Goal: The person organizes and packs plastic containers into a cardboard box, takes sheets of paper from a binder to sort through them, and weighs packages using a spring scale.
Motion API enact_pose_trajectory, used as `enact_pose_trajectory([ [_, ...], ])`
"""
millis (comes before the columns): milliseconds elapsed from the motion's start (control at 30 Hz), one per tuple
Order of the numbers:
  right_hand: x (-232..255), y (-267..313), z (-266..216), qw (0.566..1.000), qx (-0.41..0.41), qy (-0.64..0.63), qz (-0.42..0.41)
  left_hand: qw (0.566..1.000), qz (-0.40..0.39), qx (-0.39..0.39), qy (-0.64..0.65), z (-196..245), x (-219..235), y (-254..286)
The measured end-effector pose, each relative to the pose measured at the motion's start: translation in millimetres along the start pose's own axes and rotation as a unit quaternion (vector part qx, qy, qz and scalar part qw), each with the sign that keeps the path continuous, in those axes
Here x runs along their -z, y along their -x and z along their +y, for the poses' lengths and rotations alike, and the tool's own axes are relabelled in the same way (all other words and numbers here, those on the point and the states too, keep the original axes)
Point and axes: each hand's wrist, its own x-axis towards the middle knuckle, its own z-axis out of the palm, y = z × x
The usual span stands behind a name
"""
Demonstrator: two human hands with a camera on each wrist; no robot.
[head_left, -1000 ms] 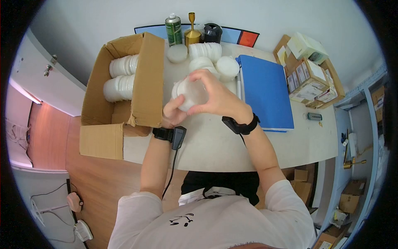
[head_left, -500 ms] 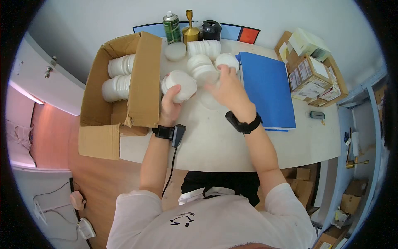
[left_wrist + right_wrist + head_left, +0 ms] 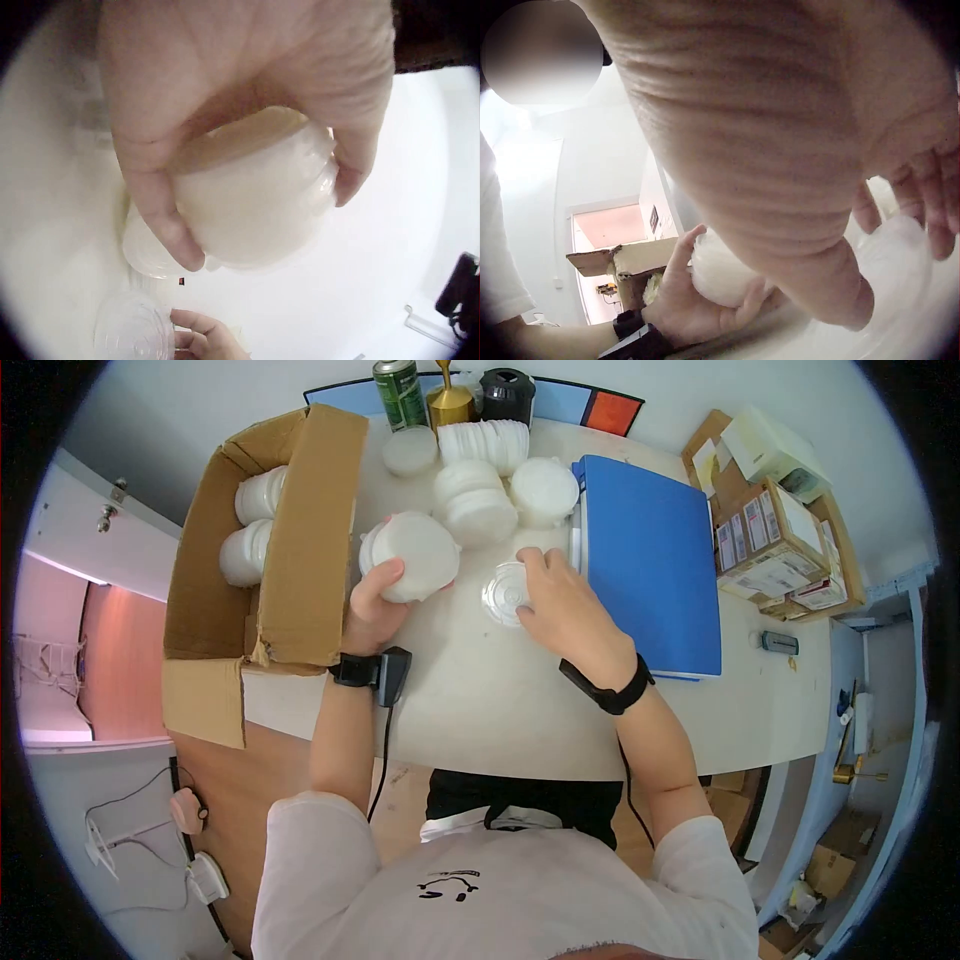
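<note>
My left hand [image 3: 376, 604] grips a stack of round whitish plastic lids [image 3: 418, 553], thumb over the near face, beside the cardboard box. In the left wrist view its fingers curl round the stack [image 3: 251, 214] from both sides. A single clear lid [image 3: 503, 596] with concentric rings lies on the table to the right of that stack. My right hand [image 3: 575, 605] is at the clear lid's right edge, its fingers and thumb spread. The right wrist view shows the clear lid [image 3: 892, 262] between that thumb and the fingers.
More lid stacks [image 3: 478, 515] stand behind the hands, and others fill part of the cardboard box [image 3: 315, 540] at left. A blue binder [image 3: 650, 570] lies on the right. At the back are a green spray can [image 3: 400, 398] and a black container [image 3: 507, 398]; small cartons [image 3: 765, 540] stand far right.
Both hands held the stack together at first. The right hand then moved off to the right, to the clear lid now on the table. The left hand kept the stack. The head view shifted.
</note>
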Motion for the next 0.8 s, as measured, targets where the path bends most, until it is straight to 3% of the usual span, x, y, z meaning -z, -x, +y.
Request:
enact_pose_trajectory([
  [67,-9.6,1.5,13.2,0.991,0.022,-0.13,0.032,1.0,-0.005,0.0,-0.016,-2.3,2.6,0.8],
  [100,-3.5,1.0,14.1,0.99,0.022,-0.137,0.034,1.0,-0.004,0.003,-0.022,-0.6,0.8,1.3],
  [200,33.4,-4.7,5.1,0.97,-0.029,-0.241,0.004,0.998,-0.037,0.033,0.042,2.4,-2.4,1.4],
  [267,47.9,-11.3,0.9,0.888,-0.073,-0.453,-0.033,0.996,-0.061,0.044,0.053,-1.6,2.5,0.9],
  [367,21.6,-24.8,-7.0,0.847,-0.039,-0.529,-0.029,0.992,-0.095,0.061,0.059,-2.0,-6.7,1.3],
  [400,12.4,-26.5,-10.3,0.846,-0.037,-0.532,-0.029,0.991,-0.094,0.072,0.061,-0.8,-9.6,2.8],
  [467,-6.3,-25.8,-19.9,0.926,0.063,-0.363,0.084,0.991,-0.097,0.073,0.064,-0.1,-11.2,1.7],
  [500,-14.6,-26.7,-25.3,0.926,0.064,-0.363,0.081,0.99,-0.1,0.075,0.072,-1.0,-12.3,1.9],
  [567,-27.0,-27.5,-35.0,0.923,0.057,-0.334,0.18,0.989,-0.101,0.071,0.082,-4.8,-15.6,2.4],
  [800,-27.6,-27.2,-41.6,0.919,0.022,-0.346,0.189,0.97,-0.188,0.067,0.138,-16.6,-15.1,6.7],
])
